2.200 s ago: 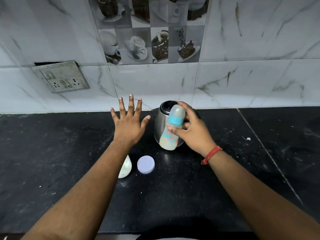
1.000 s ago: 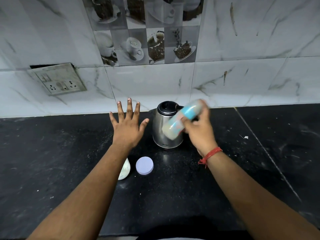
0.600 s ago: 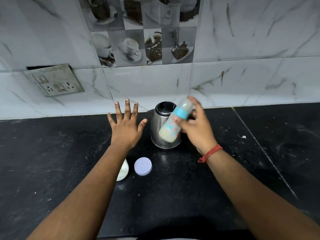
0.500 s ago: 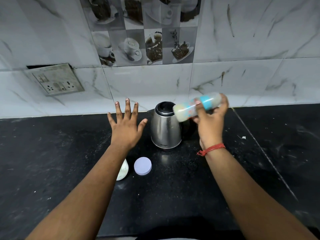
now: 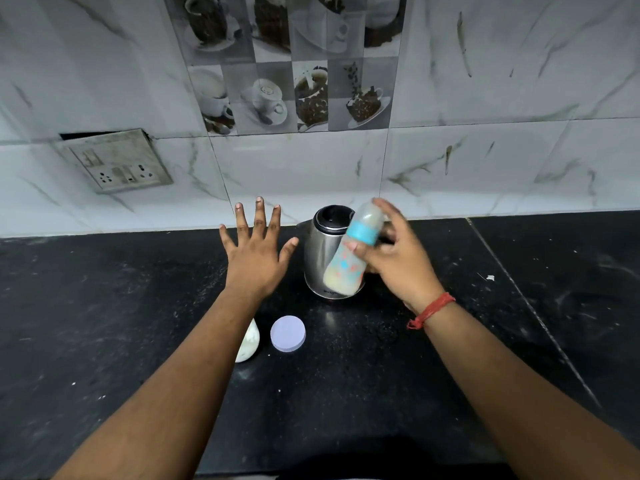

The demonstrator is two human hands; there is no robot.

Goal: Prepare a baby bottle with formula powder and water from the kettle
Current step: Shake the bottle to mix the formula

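My right hand (image 5: 398, 261) grips a baby bottle (image 5: 349, 258) with a blue collar and milky liquid inside, tilted with its capped top up and to the right, held in the air in front of the steel kettle (image 5: 320, 258). The kettle stands on the black counter (image 5: 104, 323) near the wall, its black top showing. My left hand (image 5: 254, 252) hovers flat over the counter left of the kettle, fingers spread, holding nothing. A round lilac lid (image 5: 288, 333) lies on the counter below it. Beside the lid a white container (image 5: 248, 342) is partly hidden by my left forearm.
A marble-tiled wall (image 5: 485, 150) runs along the back of the counter, with a socket plate (image 5: 117, 161) at the left. A seam (image 5: 526, 306) crosses the counter diagonally at the right, with a small white scrap (image 5: 490, 277) near it.
My right hand has been swinging the bottle back and forth; half a second ago it lay almost level above the kettle, now it tilts steeply in front of it. My left hand stayed put.
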